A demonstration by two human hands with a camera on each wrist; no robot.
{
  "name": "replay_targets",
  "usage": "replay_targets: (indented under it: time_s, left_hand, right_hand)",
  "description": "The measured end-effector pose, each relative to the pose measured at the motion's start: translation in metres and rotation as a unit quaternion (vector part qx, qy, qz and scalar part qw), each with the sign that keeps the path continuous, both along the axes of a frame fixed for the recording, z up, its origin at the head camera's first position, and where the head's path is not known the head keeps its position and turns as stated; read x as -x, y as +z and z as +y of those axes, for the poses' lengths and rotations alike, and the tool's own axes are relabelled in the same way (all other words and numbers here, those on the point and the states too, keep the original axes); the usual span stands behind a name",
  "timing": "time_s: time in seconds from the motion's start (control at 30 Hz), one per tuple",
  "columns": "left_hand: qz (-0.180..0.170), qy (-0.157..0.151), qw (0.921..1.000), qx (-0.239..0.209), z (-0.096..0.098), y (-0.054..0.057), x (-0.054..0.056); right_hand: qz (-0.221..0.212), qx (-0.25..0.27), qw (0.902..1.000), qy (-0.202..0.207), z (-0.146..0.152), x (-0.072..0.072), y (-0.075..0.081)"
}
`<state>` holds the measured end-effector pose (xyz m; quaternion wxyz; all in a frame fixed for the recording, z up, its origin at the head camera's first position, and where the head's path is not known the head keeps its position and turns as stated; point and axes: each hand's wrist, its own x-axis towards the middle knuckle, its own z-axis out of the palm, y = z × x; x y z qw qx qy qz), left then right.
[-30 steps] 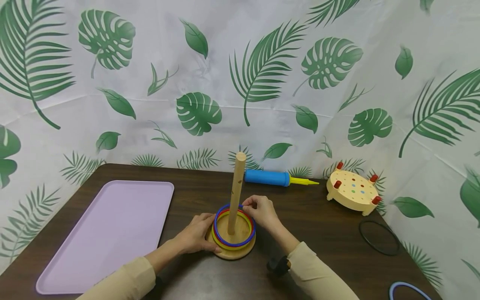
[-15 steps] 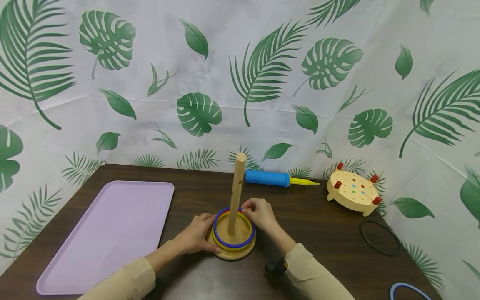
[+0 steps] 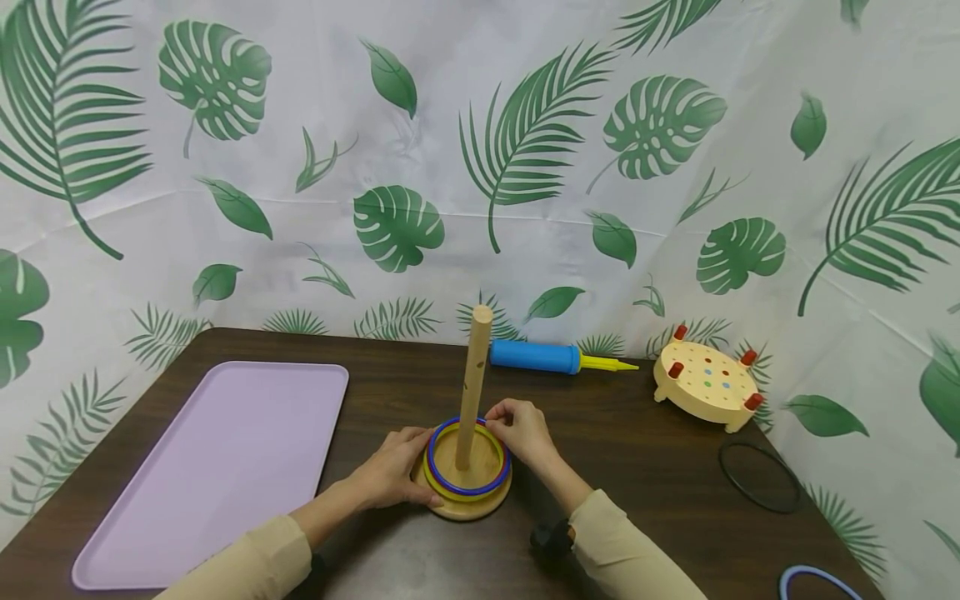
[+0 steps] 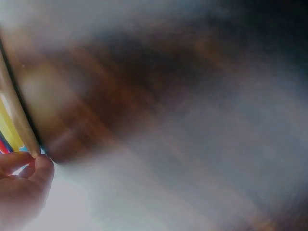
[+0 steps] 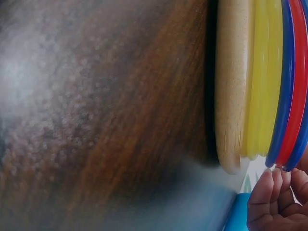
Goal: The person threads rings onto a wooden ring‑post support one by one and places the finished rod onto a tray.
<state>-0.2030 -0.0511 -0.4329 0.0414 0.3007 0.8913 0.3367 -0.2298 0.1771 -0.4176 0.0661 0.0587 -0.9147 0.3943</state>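
"What did we have in the right hand (image 3: pixel 522 427)?"

"We pinched the blue and red rings (image 5: pixel 299 72) at their far right edge, though we could not tell how many sat between thumb and fingertips."

"And the left hand (image 3: pixel 393 468)?"

"We gripped the left edge of the wooden base (image 3: pixel 468 511) with it, fingers toward the far side, thumb toward the near."

"Where were the rings?"

"Stacked on the base, around the upright post (image 3: pixel 474 375), with yellow rings (image 5: pixel 264 86) beneath."

"And farther out?"

"We saw a lilac tray (image 3: pixel 240 458) at left on the dark table (image 3: pixel 622 450), a blue pump (image 3: pixel 534 357) on the far side, a cream disc with red pegs (image 3: pixel 705 379) far right, and a pale blue ring (image 3: pixel 806 569) near right."
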Motion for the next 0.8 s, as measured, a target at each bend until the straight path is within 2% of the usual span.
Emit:
replay_targets:
  time_s: [0.5, 0.8]
  left_hand:
    - [-0.002, 0.002, 1.0000, 0.004, 0.001, 0.001, -0.001]
    - [0.001, 0.000, 1.0000, 0.004, 0.000, 0.001, 0.000]
  right_hand:
    - [-0.002, 0.018, 0.9998, -0.003, 0.006, -0.001, -0.001]
    - [0.011, 0.029, 0.9994, -0.014, 0.031, -0.008, 0.001]
